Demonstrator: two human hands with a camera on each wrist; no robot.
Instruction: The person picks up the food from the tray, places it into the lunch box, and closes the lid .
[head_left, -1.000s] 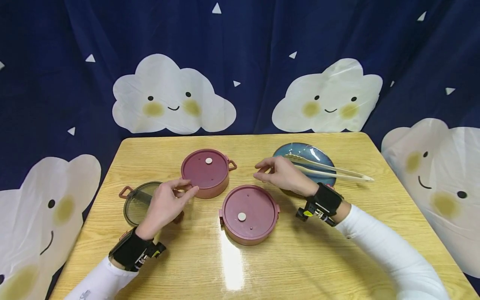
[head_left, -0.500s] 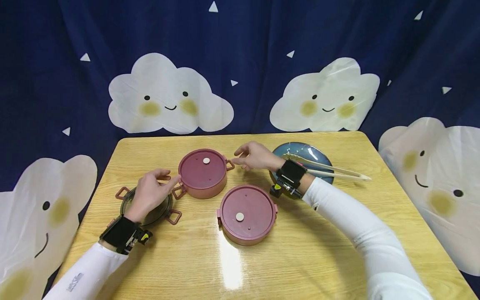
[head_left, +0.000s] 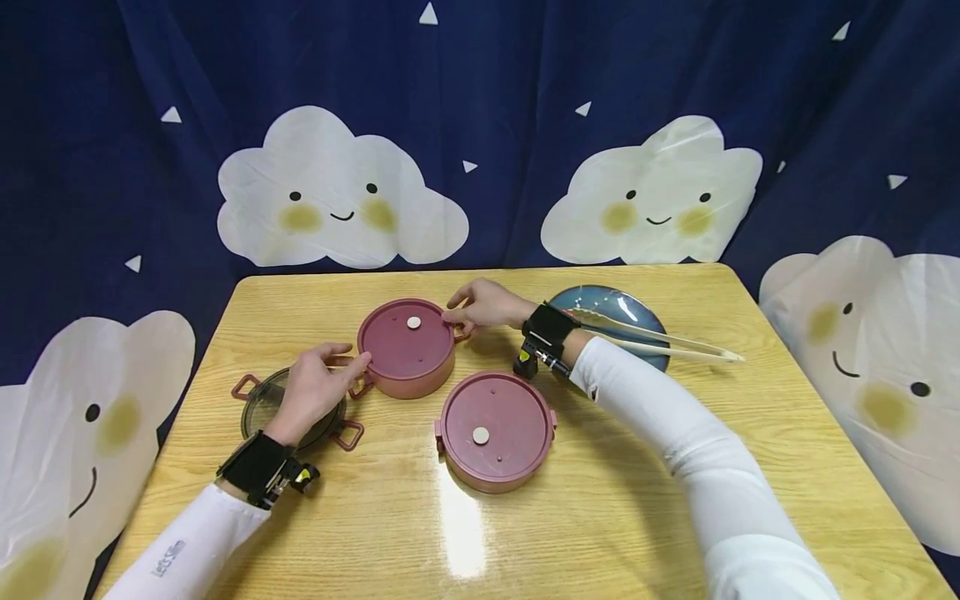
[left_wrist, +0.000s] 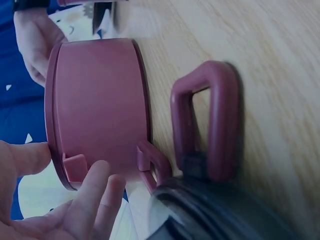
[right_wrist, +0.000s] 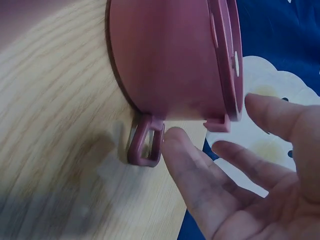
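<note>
A maroon lidded pot (head_left: 405, 342) with a white knob on its lid stands toward the back left, between both hands. My left hand (head_left: 313, 393) is at its left side. In the left wrist view the thumb (left_wrist: 32, 159) touches the lid's rim, and the fingers extend beside the lid's small tab (left_wrist: 75, 167). On the other side, my right hand (head_left: 487, 305) has its fingers loosely spread. The right wrist view shows its thumb (right_wrist: 270, 112) just off the lid's edge and a fingertip right by the loop handle (right_wrist: 147, 150). Neither hand is closed round the pot.
Front of it stands a second maroon lidded pot (head_left: 495, 425). A dark see-through glass-lidded pan (head_left: 262, 415) with loop handles sits under the left forearm. At the back right, pale tongs (head_left: 675, 340) lie across a blue plate (head_left: 603, 298).
My right hand has moved left from near the plate to the back pot's right side. The left hand drew back left, then came in again to the lid's rim. The pots have stayed put.
</note>
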